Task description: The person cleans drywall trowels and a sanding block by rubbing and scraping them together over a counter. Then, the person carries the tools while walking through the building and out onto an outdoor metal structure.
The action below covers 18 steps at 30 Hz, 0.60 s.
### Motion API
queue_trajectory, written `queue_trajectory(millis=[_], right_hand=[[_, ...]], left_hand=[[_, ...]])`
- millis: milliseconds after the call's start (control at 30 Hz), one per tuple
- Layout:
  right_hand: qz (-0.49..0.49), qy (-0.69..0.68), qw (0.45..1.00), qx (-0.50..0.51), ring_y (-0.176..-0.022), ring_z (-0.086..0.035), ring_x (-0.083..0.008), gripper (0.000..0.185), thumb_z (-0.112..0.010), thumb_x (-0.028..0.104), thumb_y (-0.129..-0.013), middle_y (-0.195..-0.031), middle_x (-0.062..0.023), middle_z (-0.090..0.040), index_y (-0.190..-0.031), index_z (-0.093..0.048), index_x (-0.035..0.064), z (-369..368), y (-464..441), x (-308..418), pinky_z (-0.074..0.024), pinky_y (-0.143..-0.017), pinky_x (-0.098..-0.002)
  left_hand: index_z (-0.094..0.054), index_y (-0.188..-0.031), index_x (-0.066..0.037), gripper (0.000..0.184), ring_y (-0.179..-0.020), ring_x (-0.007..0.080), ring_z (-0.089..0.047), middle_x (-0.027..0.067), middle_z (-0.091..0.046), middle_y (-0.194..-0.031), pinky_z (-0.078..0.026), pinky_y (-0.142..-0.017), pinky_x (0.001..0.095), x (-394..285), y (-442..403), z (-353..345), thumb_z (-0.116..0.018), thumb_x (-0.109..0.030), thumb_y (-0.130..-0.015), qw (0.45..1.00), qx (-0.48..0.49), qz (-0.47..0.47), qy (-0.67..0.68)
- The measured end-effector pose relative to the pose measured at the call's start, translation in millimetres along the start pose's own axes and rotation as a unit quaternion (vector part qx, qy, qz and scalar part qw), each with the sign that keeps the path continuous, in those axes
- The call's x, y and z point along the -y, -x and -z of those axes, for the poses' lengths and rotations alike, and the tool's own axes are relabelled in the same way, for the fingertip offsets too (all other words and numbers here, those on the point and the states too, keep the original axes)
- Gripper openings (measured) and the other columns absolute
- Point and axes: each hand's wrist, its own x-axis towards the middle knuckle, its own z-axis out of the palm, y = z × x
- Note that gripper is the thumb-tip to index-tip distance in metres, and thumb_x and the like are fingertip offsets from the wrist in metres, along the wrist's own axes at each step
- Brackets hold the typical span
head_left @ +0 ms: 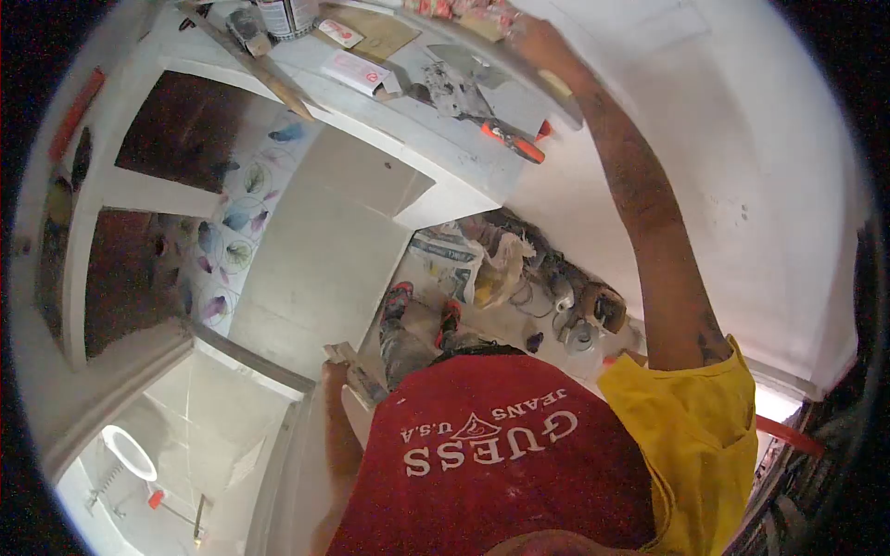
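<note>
My right hand (536, 42) is raised at the top of the view, closed on a long flat blade (561, 85) near the white wall. Its fingers are partly cut off by the frame edge. Low on the left, my left hand (335, 373) grips a flat, plaster-smeared tool (360, 372) beside my legs. An orange-handled tool (513, 141) and a smeared scraper (452, 91) lie on the white shelf (422, 139), below my right forearm.
On the shelf are a can (288, 17), a white box (357, 71) and a wooden-handled tool (269, 79). Bags (496, 264) and a clear container (580, 336) stand on the floor beyond my feet. A doorway at lower left shows a round white-rimmed object (129, 452).
</note>
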Motion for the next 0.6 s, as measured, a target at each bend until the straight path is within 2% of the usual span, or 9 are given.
queue_trajectory(millis=[33,67,133,200,233,400,600], right_hand=[[0.015,-0.042,0.997,-0.059,-0.088,-0.063,-0.0366,0.045,-0.055,0.037,-0.085,-0.099,-0.0177,-0.065,-0.122,-0.054,0.0104,-1.4,-7.4,-17.1,-0.047,-0.079,-0.0472],[0.003,-0.082,0.995,-0.054,-0.094,-0.061,-0.0341,0.043,-0.057,0.035,-0.084,-0.102,-0.0187,-0.064,-0.118,-0.056,0.0082,2.2,-10.5,-20.1,-0.0464,-0.082,-0.0437],[-0.02,-0.158,0.986,-0.045,-0.105,-0.057,-0.029,0.039,-0.061,0.03,-0.081,-0.108,-0.0206,-0.061,-0.11,-0.061,0.0036,16.4,-19.3,-22.1,-0.0452,-0.088,-0.0368],[-0.112,-0.269,0.956,0.045,-0.099,-0.059,-0.0337,0.044,-0.057,0.035,-0.084,-0.108,-0.0196,-0.062,-0.117,-0.056,0.006,22.2,-26.0,-18.9,-0.0464,-0.083,-0.0408],[-0.11,-0.277,0.953,0.047,-0.099,-0.058,-0.034,0.043,-0.056,0.035,-0.084,-0.108,-0.0197,-0.061,-0.116,-0.057,0.006,20.2,-26.6,-14.1,-0.046,-0.084,-0.0415],[-0.056,-0.203,0.978,-0.002,-0.102,-0.056,-0.0356,0.04,-0.054,0.033,-0.084,-0.11,-0.0201,-0.06,-0.114,-0.058,0.0062,-5.4,-17.3,35.0,-0.0436,-0.085,-0.045],[0.002,-0.018,0.998,-0.056,-0.104,-0.053,-0.0374,0.037,-0.052,0.032,-0.085,-0.112,-0.0206,-0.058,-0.111,-0.06,0.0063,-8.5,19.3,91.3,-0.0408,-0.086,-0.0493]], left_hand=[[-0.069,-0.082,-0.01,0.027,-0.061,0.0198,-0.065,0.0091,-0.067,-0.07,-0.05,-0.059,0.0348,0.4,1.1,1.5,-0.072,-0.033,-0.067,1.0,0.008,-0.003,0.007],[-0.069,-0.082,-0.009,0.027,-0.061,0.0202,-0.065,0.0094,-0.067,-0.07,-0.05,-0.059,0.0351,-0.6,1.8,2.4,-0.072,-0.033,-0.067,1.0,0.02,0.004,0.022],[-0.069,-0.082,-0.009,0.028,-0.062,0.0211,-0.065,0.01,-0.067,-0.071,-0.05,-0.06,0.0356,-9.6,5.8,0.8,-0.072,-0.032,-0.067,0.958,0.08,0.181,0.207],[-0.068,-0.082,-0.009,0.028,-0.063,0.0219,-0.065,0.0106,-0.067,-0.071,-0.05,-0.06,0.0361,-15.8,9.9,-1.4,-0.071,-0.032,-0.067,0.915,0.106,0.271,0.28],[-0.068,-0.083,-0.008,0.028,-0.063,0.0223,-0.065,0.0109,-0.067,-0.072,-0.05,-0.061,0.0364,-17.9,12.7,-2.8,-0.071,-0.032,-0.068,0.899,0.116,0.297,0.299],[-0.068,-0.083,-0.007,0.029,-0.065,0.0243,-0.064,0.0124,-0.066,-0.073,-0.05,-0.062,0.0377,-26.8,18.9,-1.8,-0.07,-0.032,-0.068,0.875,0.131,0.332,0.328],[-0.067,-0.085,-0.006,0.03,-0.068,0.0268,-0.064,0.0142,-0.066,-0.075,-0.05,-0.064,0.0393,-21.0,14.9,6.6,-0.068,-0.031,-0.068,0.883,0.116,0.33,0.312]])
